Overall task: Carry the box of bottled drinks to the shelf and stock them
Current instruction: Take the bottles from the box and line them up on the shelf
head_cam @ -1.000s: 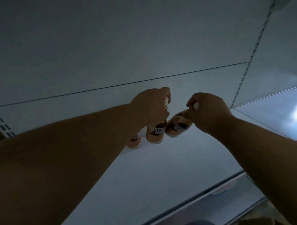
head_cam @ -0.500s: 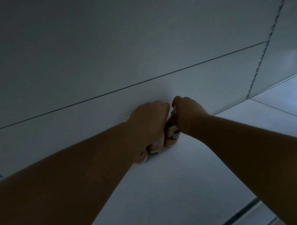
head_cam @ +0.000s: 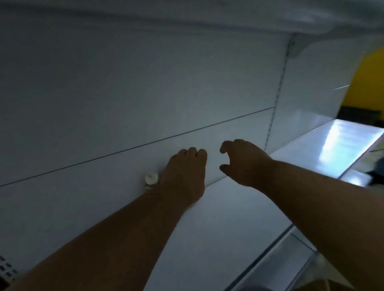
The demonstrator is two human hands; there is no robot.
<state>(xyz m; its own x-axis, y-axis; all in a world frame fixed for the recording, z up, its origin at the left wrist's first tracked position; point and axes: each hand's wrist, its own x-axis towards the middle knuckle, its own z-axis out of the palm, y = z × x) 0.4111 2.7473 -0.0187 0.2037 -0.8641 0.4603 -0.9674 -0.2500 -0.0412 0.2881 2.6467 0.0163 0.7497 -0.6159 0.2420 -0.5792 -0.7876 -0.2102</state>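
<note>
The right hand (head_cam: pixel 241 163) has let go and pulled back, now half open and empty at frame centre. The left hand (head_cam: pixel 183 176) covers the bottles (head_cam: pixel 151 179) at the back of the shelf (head_cam: pixel 211 227); its grip cannot be told.

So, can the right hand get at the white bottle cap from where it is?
Probably not directly: the left hand lies between the right hand and the cap, which sits against the back panel. It would need to go around.

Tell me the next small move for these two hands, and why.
Probably draw both hands back for more bottles. The right hand is open and empty, the left hand lies flat over the spot by the back wall, and one bottle cap shows standing beside it.
</note>
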